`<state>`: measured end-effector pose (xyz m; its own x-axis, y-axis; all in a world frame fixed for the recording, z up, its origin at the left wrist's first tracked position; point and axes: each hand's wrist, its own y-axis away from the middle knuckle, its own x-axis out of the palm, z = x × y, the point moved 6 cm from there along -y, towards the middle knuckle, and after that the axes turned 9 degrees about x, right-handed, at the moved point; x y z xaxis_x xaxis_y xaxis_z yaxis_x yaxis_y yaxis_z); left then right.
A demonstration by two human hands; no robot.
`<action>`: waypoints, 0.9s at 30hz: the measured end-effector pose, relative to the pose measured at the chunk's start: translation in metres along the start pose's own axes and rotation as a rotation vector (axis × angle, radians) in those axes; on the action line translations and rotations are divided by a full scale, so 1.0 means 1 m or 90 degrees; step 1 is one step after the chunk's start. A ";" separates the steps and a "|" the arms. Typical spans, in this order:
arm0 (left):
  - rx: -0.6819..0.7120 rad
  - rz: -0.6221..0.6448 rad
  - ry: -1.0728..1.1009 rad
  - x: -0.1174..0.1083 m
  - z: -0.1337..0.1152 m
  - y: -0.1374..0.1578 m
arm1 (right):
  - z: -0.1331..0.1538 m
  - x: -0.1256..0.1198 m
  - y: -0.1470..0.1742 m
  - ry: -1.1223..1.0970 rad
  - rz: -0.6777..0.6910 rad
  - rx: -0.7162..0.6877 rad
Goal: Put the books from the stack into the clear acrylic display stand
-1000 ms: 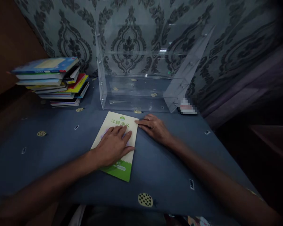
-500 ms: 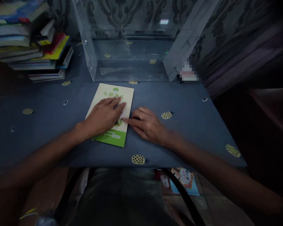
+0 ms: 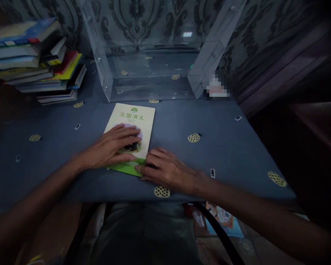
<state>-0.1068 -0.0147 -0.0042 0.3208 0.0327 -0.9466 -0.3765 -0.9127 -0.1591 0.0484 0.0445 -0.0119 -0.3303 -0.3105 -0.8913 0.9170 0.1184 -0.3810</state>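
A closed paperback book [image 3: 146, 125] with a cream and green cover and Chinese characters lies on the blue tablecloth. My left hand [image 3: 114, 145] rests flat on the cover's picture, fingers stretched toward the right edge. At the lower right corner of the book, my right hand [image 3: 168, 169] has its fingers curled, with the thumb over the green strip. It pinches that corner; the fingertips at the edge are partly hidden.
Behind the book stands a clear acrylic stand [image 3: 151, 88]. A tall stack of books [image 3: 44, 70] is at the back left. A blurred-out item [image 3: 217, 88] sits at the back right. Below the table's front edge, a colourful packet [image 3: 224, 221] shows near a black chair arm [image 3: 217, 230].
My right hand has slid down the book's right edge to its lower corner. My left hand has shifted left and down, uncovering the title. The camera view has tilted slightly.
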 end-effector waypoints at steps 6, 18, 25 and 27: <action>0.027 0.033 -0.011 0.007 -0.008 0.014 | -0.008 0.004 -0.005 -0.037 0.010 0.030; 0.039 0.043 -0.086 0.009 -0.036 0.015 | -0.048 -0.011 -0.002 -0.446 -0.118 0.272; 0.108 -0.058 -0.140 0.004 -0.049 0.021 | -0.041 -0.012 -0.001 -0.416 -0.125 0.218; 0.097 -0.059 -0.132 0.004 -0.049 0.021 | -0.041 -0.011 -0.001 -0.416 -0.123 0.220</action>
<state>-0.0707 -0.0531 0.0021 0.1816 0.2105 -0.9606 -0.4858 -0.8301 -0.2738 0.0422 0.0862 -0.0114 -0.3915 -0.8031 -0.4491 0.9095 -0.2635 -0.3216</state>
